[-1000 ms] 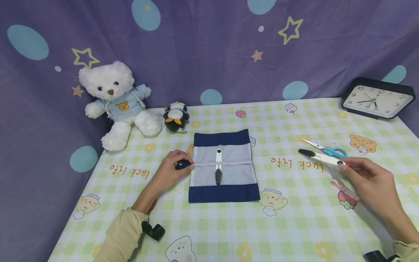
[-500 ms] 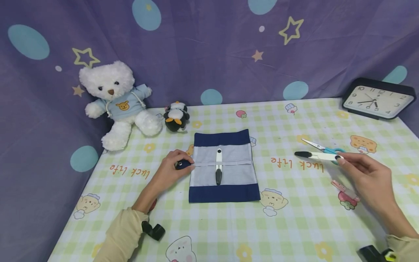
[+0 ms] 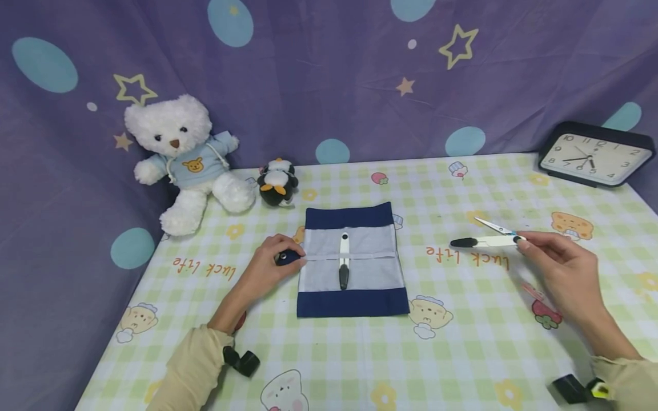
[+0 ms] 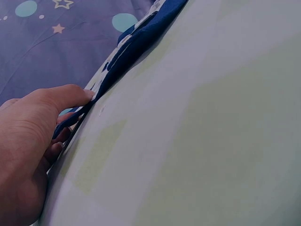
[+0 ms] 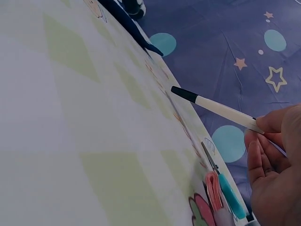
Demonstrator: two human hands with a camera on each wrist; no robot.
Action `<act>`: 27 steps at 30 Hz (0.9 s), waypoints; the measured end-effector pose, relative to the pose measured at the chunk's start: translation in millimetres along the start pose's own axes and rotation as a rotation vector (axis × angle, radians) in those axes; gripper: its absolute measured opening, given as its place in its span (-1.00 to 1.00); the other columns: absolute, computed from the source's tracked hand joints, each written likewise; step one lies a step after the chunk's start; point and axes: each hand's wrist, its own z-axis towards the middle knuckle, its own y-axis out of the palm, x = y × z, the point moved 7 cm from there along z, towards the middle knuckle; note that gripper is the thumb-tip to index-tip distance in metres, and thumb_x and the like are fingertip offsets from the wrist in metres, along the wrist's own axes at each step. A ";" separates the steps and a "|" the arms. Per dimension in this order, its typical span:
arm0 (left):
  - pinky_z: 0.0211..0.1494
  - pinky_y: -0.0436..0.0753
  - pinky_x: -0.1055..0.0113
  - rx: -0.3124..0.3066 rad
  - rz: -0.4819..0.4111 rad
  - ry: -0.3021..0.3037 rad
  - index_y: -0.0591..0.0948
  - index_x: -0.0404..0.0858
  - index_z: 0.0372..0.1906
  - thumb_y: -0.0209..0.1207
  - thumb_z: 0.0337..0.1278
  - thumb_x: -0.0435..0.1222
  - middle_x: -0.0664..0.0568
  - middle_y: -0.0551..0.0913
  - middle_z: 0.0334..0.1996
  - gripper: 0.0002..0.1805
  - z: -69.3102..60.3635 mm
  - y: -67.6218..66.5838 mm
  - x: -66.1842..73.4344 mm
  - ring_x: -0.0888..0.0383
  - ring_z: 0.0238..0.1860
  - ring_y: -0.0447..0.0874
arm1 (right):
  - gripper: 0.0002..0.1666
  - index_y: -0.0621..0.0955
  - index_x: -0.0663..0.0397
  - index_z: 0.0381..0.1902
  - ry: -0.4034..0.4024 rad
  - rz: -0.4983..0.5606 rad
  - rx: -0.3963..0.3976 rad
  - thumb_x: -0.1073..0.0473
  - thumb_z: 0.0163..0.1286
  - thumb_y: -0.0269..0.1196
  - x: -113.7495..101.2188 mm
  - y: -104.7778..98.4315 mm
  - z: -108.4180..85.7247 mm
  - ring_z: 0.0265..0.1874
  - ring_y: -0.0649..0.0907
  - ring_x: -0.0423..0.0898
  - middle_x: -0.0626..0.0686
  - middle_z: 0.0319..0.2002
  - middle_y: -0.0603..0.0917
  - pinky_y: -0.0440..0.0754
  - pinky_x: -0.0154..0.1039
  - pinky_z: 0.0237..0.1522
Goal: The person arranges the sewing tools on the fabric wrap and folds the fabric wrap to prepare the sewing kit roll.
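Note:
A grey cloth pouch with navy bands (image 3: 321, 277) lies flat in the head view. On it rests a slim white tool (image 3: 344, 246) with a black end and a black dot. My left hand (image 3: 264, 268) pinches the navy snap tab (image 3: 288, 257) at the pouch's left edge; the left wrist view shows thumb and fingers on navy cloth (image 4: 136, 44). To the right, my right hand (image 3: 570, 274) pinches a second, matching white tool (image 3: 490, 241) by its dotted end, above the table, black end pointing left. Under it lie scissors (image 3: 492, 224), their turquoise handles (image 5: 230, 195) visible in the right wrist view.
A pink object (image 3: 532, 291), partly hidden, lies below my right hand. At the back stand a white teddy bear (image 3: 192, 171), a small penguin plush (image 3: 277, 184) and a black-framed clock (image 3: 596, 155). A purple curtain (image 3: 319, 97) hangs behind the checked tablecloth (image 3: 360, 365).
My right hand has moved left with the white tool, which has turned nearly level and now covers more of the scissors' handles. My left hand stays on the pouch tab.

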 end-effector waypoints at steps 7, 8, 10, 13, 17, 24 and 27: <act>0.15 0.47 -0.02 -0.001 -0.006 -0.001 0.75 -0.01 -0.15 0.39 0.33 -0.18 0.14 0.61 -0.01 -0.93 0.0 0.0 0.8 0.03 0.10 0.47 | -0.75 0.74 0.24 0.05 0.002 -0.013 -0.023 0.35 0.44 0.36 -2.0 11.3 4.3 -0.18 0.69 -0.40 -0.28 -0.09 0.76 0.54 -0.60 -0.17; 0.15 0.47 -0.02 -0.001 -0.005 0.000 0.75 -0.01 -0.15 0.39 0.33 -0.18 0.14 0.61 -0.02 -0.93 0.0 0.0 1.0 0.03 0.10 0.47 | -0.75 0.73 0.26 0.05 0.003 -0.017 -0.025 0.34 0.44 0.36 -2.5 13.2 4.7 -0.18 0.69 -0.40 -0.29 -0.10 0.76 0.54 -0.60 -0.17; 0.14 0.47 -0.02 0.000 -0.004 0.001 0.75 -0.01 -0.16 0.39 0.33 -0.18 0.14 0.61 -0.02 -0.93 0.0 0.2 1.2 0.03 0.10 0.47 | -0.72 0.71 0.30 0.07 0.004 -0.018 -0.029 0.32 0.45 0.36 -3.6 16.9 5.5 -0.19 0.69 -0.40 -0.31 -0.13 0.76 0.54 -0.59 -0.17; 0.14 0.47 -0.02 0.000 -0.006 0.002 0.75 -0.01 -0.16 0.39 0.33 -0.18 0.14 0.61 -0.02 -0.93 -0.1 0.3 1.2 0.03 0.09 0.47 | -0.69 0.69 0.34 0.09 0.008 -0.015 -0.046 0.30 0.46 0.35 -5.9 22.6 6.2 -0.20 0.69 -0.40 -0.32 -0.14 0.77 0.54 -0.58 -0.17; 0.14 0.47 -0.02 0.000 -0.001 0.004 0.75 -0.01 -0.16 0.39 0.33 -0.18 0.13 0.61 -0.02 -0.93 0.1 0.3 0.6 0.03 0.10 0.47 | -0.67 0.68 0.34 0.11 0.012 -0.008 -0.062 0.26 0.48 0.35 -9.6 29.3 7.3 -0.22 0.69 -0.38 -0.31 -0.16 0.77 0.54 -0.56 -0.19; 0.14 0.47 -0.02 0.001 0.004 0.002 0.75 0.00 -0.16 0.39 0.34 -0.16 0.14 0.61 -0.01 -0.94 0.1 0.1 -0.6 0.03 0.10 0.47 | -0.67 0.69 0.32 0.10 0.015 0.014 -0.077 0.22 0.49 0.34 -15.6 40.9 10.7 -0.24 0.68 -0.37 -0.30 -0.17 0.77 0.54 -0.53 -0.23; 0.14 0.47 -0.02 -0.001 0.002 0.000 0.75 0.00 -0.15 0.38 0.34 -0.16 0.14 0.61 -0.01 -0.93 0.0 0.2 -0.4 0.03 0.10 0.47 | -0.68 0.69 0.33 0.10 0.017 0.065 -0.097 0.24 0.49 0.34 -17.6 47.9 12.4 -0.23 0.68 -0.35 -0.26 -0.15 0.77 0.55 -0.52 -0.22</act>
